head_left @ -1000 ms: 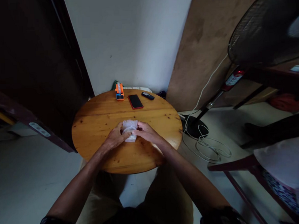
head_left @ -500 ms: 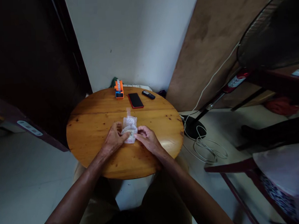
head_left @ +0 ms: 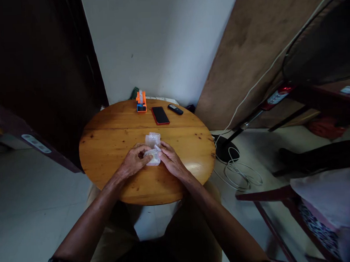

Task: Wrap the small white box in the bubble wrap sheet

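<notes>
A small bundle of clear bubble wrap (head_left: pixel 152 139) lies on the round wooden table (head_left: pixel 106 149), close to its front middle. From the left, my left hand (head_left: pixel 135 160) grips the bundle, with the thumb pressed on top of it. My right hand (head_left: pixel 169 157) pinches a fold of the wrap at its right side. Something pale shows through the plastic between my thumbs, but I cannot make out what it is. The far end of the wrap sticks out beyond my fingers.
Toward the back of the table stand an orange tape dispenser (head_left: pixel 141 101), a red-edged phone (head_left: pixel 160 115) and a small dark handset (head_left: pixel 175 109). On the floor to the right are a fan base (head_left: pixel 225 148) and a coiled white cable (head_left: pixel 243 178). A wooden chair (head_left: pixel 264 194) stands nearby.
The wrap is folded more compactly: the strip that reached toward the phone is now drawn in. My right hand has shifted slightly onto the fold. The camera view has moved a little.
</notes>
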A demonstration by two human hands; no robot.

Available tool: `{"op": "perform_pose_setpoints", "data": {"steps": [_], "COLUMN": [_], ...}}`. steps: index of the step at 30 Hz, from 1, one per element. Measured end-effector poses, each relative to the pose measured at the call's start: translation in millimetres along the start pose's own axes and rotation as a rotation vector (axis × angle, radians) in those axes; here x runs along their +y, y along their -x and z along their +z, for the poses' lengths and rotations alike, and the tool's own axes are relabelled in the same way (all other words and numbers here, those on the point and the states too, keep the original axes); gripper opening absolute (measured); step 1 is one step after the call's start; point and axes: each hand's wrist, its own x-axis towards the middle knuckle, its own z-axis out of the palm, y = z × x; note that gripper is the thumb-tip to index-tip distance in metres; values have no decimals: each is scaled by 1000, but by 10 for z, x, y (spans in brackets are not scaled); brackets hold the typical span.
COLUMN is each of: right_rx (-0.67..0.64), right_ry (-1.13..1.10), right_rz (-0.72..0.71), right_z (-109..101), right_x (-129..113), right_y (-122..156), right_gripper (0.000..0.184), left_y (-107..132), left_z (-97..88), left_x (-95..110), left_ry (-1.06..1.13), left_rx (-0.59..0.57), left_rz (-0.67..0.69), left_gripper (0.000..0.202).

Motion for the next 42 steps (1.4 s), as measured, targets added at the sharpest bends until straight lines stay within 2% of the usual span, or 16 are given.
{"op": "perform_pose_setpoints", "data": {"steps": [4, 8, 11, 16, 19, 21, 24, 27, 29, 31, 34, 38, 42], "right_rx": [-34, -105, -124, -166, -148, -48, 117, 111, 61, 23, 9, -21, -8], "right_ry": [35, 28, 34, -2, -57, -115, -197, -220, -198, -191, -346, -562, -523], "right_rz": [21, 43, 41, -2, 35, 126, 383, 603, 649, 661, 644, 506, 370], "right_z": [10, 6, 5, -9, -38, -77, -150, -174, -135, -65, 26, 14, -52], "right_x": [80, 177, 226, 125, 18, -16, 4, 46, 54, 45, 8, -73, -178], "right_y": [-16, -88, -153, -185, -152, -138, -197, -376, -526, -655, -739, -630, -448], "right_gripper": [41, 43, 45, 48, 48, 44, 35, 29, 21, 15, 11, 19, 21], "left_y": [-8, -18, -17, -30, -46, -54, -58, -53, -48, -43, -42, -57, -67], "left_z": [0, 24, 32, 53, 60, 56, 42, 32, 28, 24, 21, 29, 44], "left_x": [-20, -78, -85, -84, -113, -134, -151, -145, -133, -118, -99, -108, -135], "left_ry": [129, 290, 307, 350, 396, 407, 396, 393, 396, 397, 408, 424, 384], "left_rx": [-26, -99, -115, -96, -71, -62, -65, -63, -63, -73, -87, -85, -36], "left_rz": [4, -72, -107, -100, -87, -107, -149, -166, -163, -156, -130, -93, -59], "left_gripper": [17, 26, 32, 42, 46, 51, 57, 61, 63, 63, 59, 52, 39]}}
